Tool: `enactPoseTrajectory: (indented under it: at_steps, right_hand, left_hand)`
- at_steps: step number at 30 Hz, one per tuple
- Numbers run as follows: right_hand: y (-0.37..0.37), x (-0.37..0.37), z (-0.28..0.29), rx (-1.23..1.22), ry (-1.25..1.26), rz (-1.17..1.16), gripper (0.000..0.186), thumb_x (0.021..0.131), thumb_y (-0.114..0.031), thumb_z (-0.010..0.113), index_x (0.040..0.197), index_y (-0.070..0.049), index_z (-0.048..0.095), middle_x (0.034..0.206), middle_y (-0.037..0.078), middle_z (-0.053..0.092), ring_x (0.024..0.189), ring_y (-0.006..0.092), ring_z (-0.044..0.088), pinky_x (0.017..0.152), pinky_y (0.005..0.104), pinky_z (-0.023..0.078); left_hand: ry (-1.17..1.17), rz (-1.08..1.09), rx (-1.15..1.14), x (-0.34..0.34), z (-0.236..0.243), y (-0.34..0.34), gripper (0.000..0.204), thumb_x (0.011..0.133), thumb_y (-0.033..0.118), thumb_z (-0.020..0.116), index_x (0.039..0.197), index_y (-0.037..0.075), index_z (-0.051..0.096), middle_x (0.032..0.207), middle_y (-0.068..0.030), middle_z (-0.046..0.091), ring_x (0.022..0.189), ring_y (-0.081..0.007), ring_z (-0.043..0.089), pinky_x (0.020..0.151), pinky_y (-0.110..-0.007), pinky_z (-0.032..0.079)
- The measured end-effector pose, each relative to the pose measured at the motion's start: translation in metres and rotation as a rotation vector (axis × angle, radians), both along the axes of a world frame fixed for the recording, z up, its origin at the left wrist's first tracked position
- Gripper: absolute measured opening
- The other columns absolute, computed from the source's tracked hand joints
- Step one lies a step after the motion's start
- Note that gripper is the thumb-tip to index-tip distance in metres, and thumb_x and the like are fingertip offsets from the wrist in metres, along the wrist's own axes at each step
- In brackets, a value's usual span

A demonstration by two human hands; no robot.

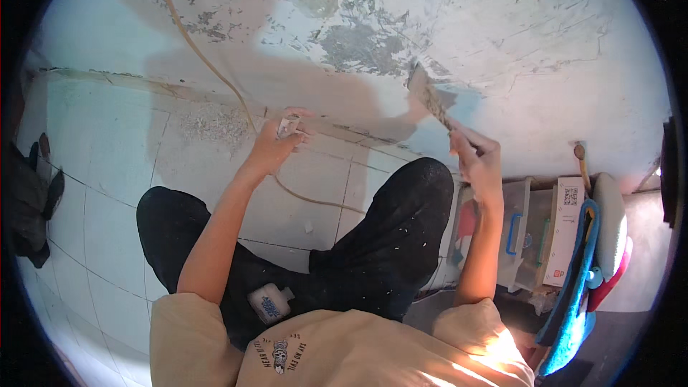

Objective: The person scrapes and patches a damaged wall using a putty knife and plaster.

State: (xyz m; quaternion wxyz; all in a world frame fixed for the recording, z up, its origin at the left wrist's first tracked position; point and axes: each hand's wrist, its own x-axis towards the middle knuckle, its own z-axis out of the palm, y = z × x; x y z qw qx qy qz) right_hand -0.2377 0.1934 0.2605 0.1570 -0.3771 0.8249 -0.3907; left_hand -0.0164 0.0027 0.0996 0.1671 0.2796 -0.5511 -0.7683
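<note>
My right hand (476, 161) is closed round the handle of a scraper (433, 104), which looks wrapped in cord. Its flat blade meets the pale wall (516, 50) at the edge of a grey patch (362, 46) of flaked paint. Over the floor, close to the foot of the wall, my left hand (276, 145) has its fingers curled round a small whitish piece (289, 126). What that piece is, I cannot make out. Below the wall to the left, paint flakes (215, 125) lie scattered on the tiles.
A tan cable (208, 61) hangs down the wall and runs across the tiled floor (111, 229). At right stand clear plastic boxes (512, 233), a white carton (566, 226) and a blue cloth (570, 315). A small white case (269, 304) rests on my lap. Dark items (32, 201) lie far left.
</note>
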Motion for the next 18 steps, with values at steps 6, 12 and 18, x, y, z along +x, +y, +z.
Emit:
enactPoseTrajectory:
  at_steps: [6,12,18]
  right_hand:
    - [0.003,-0.005,-0.006,-0.043,-0.042,-0.002,0.023,0.084,-0.006,0.058,0.106,-0.003,0.064,0.073,0.000,0.059,0.061,0.0041,0.047,0.051,0.0185,0.038]
    - [0.003,-0.004,-0.019,-0.114,-0.039,0.036,0.024,0.086,-0.004,0.056,0.109,-0.003,0.063,0.076,0.000,0.060,0.064,0.0050,0.048,0.055,0.0191,0.041]
    - [0.007,-0.010,-0.022,-0.101,-0.087,0.067,0.026,0.087,-0.005,0.056,0.111,-0.004,0.062,0.071,-0.001,0.055,0.063,0.0048,0.047,0.054,0.0185,0.039]
  left_hand:
    - [0.281,0.004,-0.501,-0.040,0.017,0.032,0.037,0.086,0.005,0.049,0.123,0.009,0.046,0.114,-0.0078,0.056,0.108,-0.0185,0.053,0.088,-0.032,0.042]
    - [0.449,0.151,-0.331,-0.100,0.080,0.090,0.053,0.090,0.016,0.051,0.137,0.003,0.030,0.137,-0.0170,0.037,0.123,-0.0241,0.039,0.098,-0.034,0.033]
    - [0.392,0.490,-0.273,-0.140,0.091,0.127,0.060,0.091,0.022,0.050,0.137,-0.004,0.022,0.137,-0.0244,0.033,0.126,-0.0283,0.036,0.099,-0.033,0.032]
